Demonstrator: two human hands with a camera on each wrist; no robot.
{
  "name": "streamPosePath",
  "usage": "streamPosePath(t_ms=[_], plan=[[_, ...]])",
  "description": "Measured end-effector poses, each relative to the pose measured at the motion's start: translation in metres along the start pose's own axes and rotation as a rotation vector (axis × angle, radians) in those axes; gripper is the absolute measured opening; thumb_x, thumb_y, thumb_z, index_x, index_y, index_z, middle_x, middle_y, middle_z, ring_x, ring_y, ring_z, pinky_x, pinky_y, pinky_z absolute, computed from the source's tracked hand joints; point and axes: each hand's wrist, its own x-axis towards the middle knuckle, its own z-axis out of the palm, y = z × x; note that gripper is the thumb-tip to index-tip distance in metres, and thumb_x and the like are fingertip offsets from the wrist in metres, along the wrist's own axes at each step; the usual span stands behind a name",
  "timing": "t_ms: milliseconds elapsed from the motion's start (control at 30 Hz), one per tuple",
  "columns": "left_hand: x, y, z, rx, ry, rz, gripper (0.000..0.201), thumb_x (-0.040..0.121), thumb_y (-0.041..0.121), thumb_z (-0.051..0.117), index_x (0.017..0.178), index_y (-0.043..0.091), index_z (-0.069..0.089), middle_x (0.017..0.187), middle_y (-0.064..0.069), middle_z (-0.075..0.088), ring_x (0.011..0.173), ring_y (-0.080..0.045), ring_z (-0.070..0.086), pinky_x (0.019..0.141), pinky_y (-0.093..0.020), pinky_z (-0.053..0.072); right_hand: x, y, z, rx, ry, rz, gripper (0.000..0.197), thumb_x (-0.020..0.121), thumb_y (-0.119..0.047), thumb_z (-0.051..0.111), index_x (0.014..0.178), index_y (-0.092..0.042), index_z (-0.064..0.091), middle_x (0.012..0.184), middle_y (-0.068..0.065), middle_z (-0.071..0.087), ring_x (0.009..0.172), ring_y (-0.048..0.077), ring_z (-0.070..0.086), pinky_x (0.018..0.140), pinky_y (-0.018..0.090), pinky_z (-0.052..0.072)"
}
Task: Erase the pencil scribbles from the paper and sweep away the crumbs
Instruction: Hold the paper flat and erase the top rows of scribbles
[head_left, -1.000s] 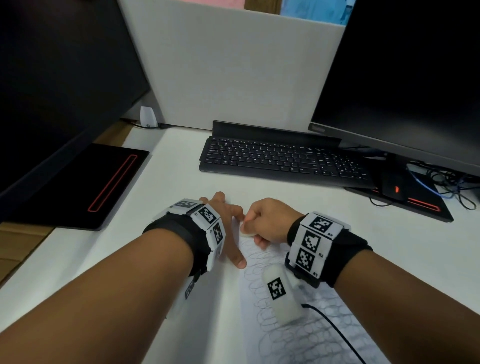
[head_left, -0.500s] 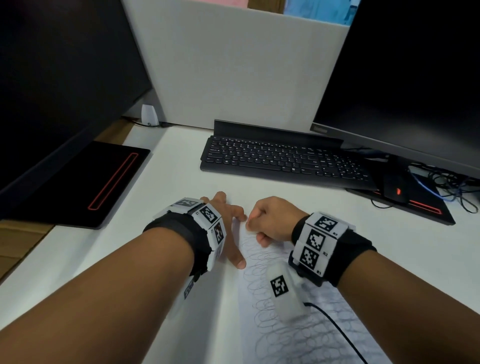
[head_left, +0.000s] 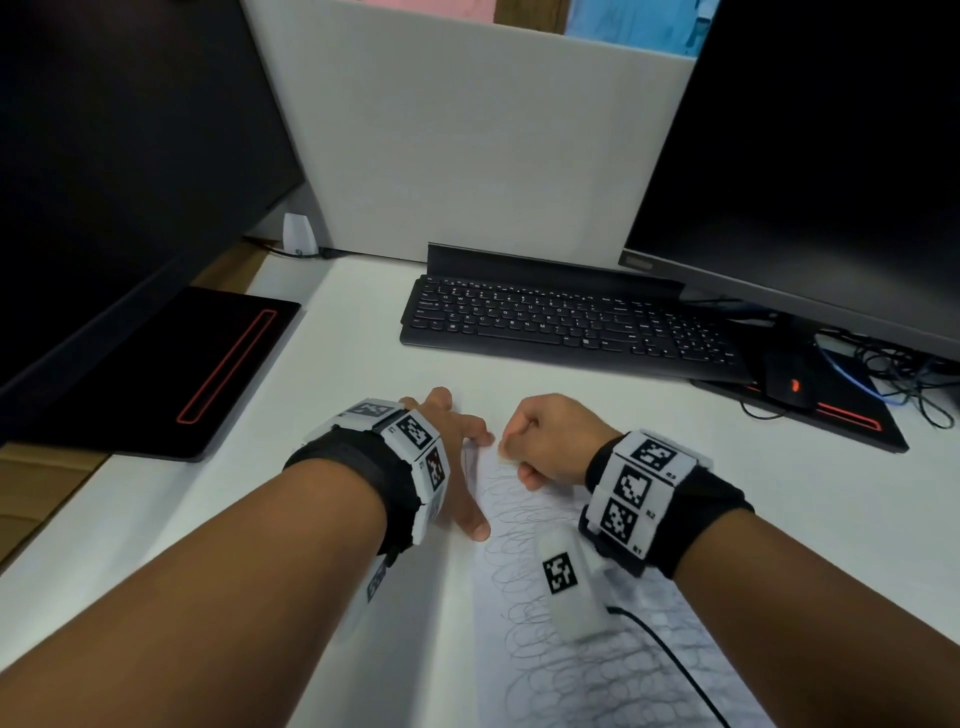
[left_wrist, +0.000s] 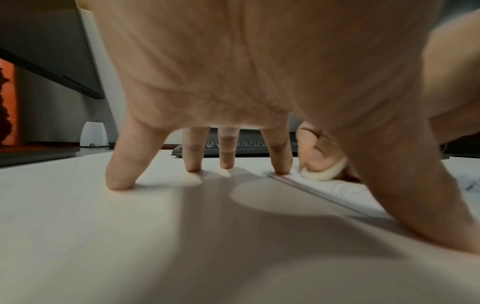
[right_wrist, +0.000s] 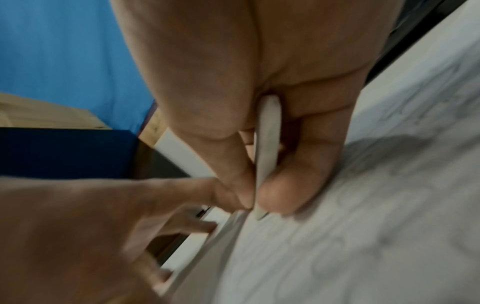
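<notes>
Your right hand (head_left: 553, 439) is curled around a flat white eraser (right_wrist: 267, 156), pinching it between thumb and fingers, with its lower edge pressed onto the paper (head_left: 524, 597) near the sheet's far left corner. From the left wrist view the eraser (left_wrist: 322, 171) shows as a pale rounded pad meeting the sheet just beside your left index fingertip. Your left hand (head_left: 457, 457) is spread wide, fingers (left_wrist: 122, 164) straight and planted tip-down: the index fingertip and thumb press on the paper's left edge, and the other fingertips rest on the white desk (head_left: 363, 374). Looping pencil scribbles (head_left: 519, 571) cover the paper from under your right hand toward you. A black keyboard (head_left: 566, 325) lies well beyond both hands, below a dark monitor (head_left: 831, 156).
</notes>
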Motion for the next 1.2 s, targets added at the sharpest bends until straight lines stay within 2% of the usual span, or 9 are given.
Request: streamPosePath(t_ms=[100, 200, 300, 467, 600, 667, 800, 1067, 1200], plan=[[0.001, -0.001, -0.001, -0.001, -0.006, 0.010, 0.100, 0.059, 0.065, 0.081, 0.144, 0.052, 0.030, 0.148, 0.003, 0.025, 0.136, -0.028, 0.033, 0.107, -0.048, 0.039, -0.003, 0.002, -0.002, 0.017, -0.044, 0.011, 0.003, 0.092, -0.012, 0.064, 0.093, -0.009, 0.064, 0.067, 0.004, 0.065, 0.054, 0.013, 0.061, 0.045, 0.017, 0.045], [0.000, -0.001, -0.001, -0.005, -0.017, 0.008, 0.100, 0.060, 0.065, 0.081, 0.145, 0.052, 0.029, 0.150, 0.003, 0.022, 0.138, -0.028, 0.031, 0.108, -0.048, 0.038, 0.001, 0.004, -0.008, 0.022, 0.014, 0.024, 0.003, 0.093, -0.013, 0.063, 0.090, -0.011, 0.064, 0.066, 0.003, 0.065, 0.055, 0.014, 0.062, 0.052, 0.020, 0.049], [0.001, -0.001, -0.001, 0.001, -0.012, 0.011, 0.099, 0.059, 0.065, 0.081, 0.144, 0.051, 0.030, 0.148, 0.003, 0.024, 0.136, -0.028, 0.033, 0.107, -0.048, 0.040, -0.002, 0.003, -0.001, 0.014, -0.062, -0.003, 0.004, 0.092, -0.012, 0.064, 0.088, -0.012, 0.062, 0.067, 0.005, 0.065, 0.055, 0.014, 0.062, 0.060, 0.024, 0.053], [0.000, -0.001, -0.002, -0.010, -0.023, 0.009, 0.100, 0.060, 0.064, 0.081, 0.145, 0.050, 0.030, 0.148, 0.003, 0.024, 0.135, -0.028, 0.034, 0.107, -0.048, 0.039, 0.001, 0.003, -0.012, 0.069, 0.030, 0.043, 0.007, 0.092, -0.008, 0.063, 0.086, -0.009, 0.061, 0.066, 0.006, 0.062, 0.052, 0.013, 0.059, 0.040, 0.015, 0.043], [0.002, 0.001, -0.003, -0.056, -0.033, 0.004, 0.102, 0.058, 0.063, 0.082, 0.144, 0.054, 0.029, 0.146, 0.002, 0.025, 0.133, -0.029, 0.039, 0.104, -0.050, 0.042, 0.003, 0.001, -0.012, 0.064, -0.001, 0.051, 0.010, 0.093, -0.008, 0.063, 0.084, -0.011, 0.060, 0.067, 0.006, 0.063, 0.056, 0.014, 0.061, 0.056, 0.020, 0.057], [0.002, 0.003, -0.001, -0.062, -0.025, -0.007, 0.102, 0.058, 0.066, 0.080, 0.144, 0.057, 0.026, 0.146, 0.002, 0.025, 0.135, -0.029, 0.034, 0.104, -0.051, 0.042, 0.006, 0.003, -0.011, 0.044, 0.007, 0.040, 0.012, 0.093, -0.009, 0.063, 0.083, -0.013, 0.060, 0.067, 0.005, 0.064, 0.058, 0.015, 0.063, 0.066, 0.025, 0.058], [0.002, 0.004, 0.001, -0.065, -0.002, -0.005, 0.099, 0.058, 0.069, 0.079, 0.142, 0.058, 0.029, 0.145, 0.002, 0.026, 0.135, -0.030, 0.032, 0.105, -0.049, 0.040, 0.003, 0.004, -0.008, -0.097, 0.005, -0.026, 0.009, 0.093, -0.010, 0.060, 0.087, -0.017, 0.058, 0.068, 0.003, 0.065, 0.061, 0.016, 0.063, 0.072, 0.029, 0.056], [0.003, 0.004, 0.001, -0.048, -0.011, -0.005, 0.098, 0.058, 0.069, 0.079, 0.142, 0.058, 0.029, 0.145, 0.001, 0.025, 0.135, -0.032, 0.033, 0.105, -0.049, 0.040, 0.002, 0.003, -0.008, -0.070, 0.007, -0.041, 0.009, 0.091, -0.003, 0.058, 0.089, -0.011, 0.058, 0.064, 0.004, 0.064, 0.052, 0.013, 0.060, 0.053, 0.019, 0.052], [0.002, 0.003, 0.000, -0.037, -0.023, 0.005, 0.099, 0.058, 0.069, 0.079, 0.142, 0.058, 0.028, 0.147, 0.001, 0.023, 0.136, -0.032, 0.032, 0.106, -0.050, 0.039, 0.007, 0.006, -0.026, -0.098, 0.056, -0.036, 0.007, 0.091, -0.006, 0.060, 0.091, -0.013, 0.061, 0.073, 0.012, 0.070, 0.063, 0.021, 0.066, 0.076, 0.035, 0.058]])
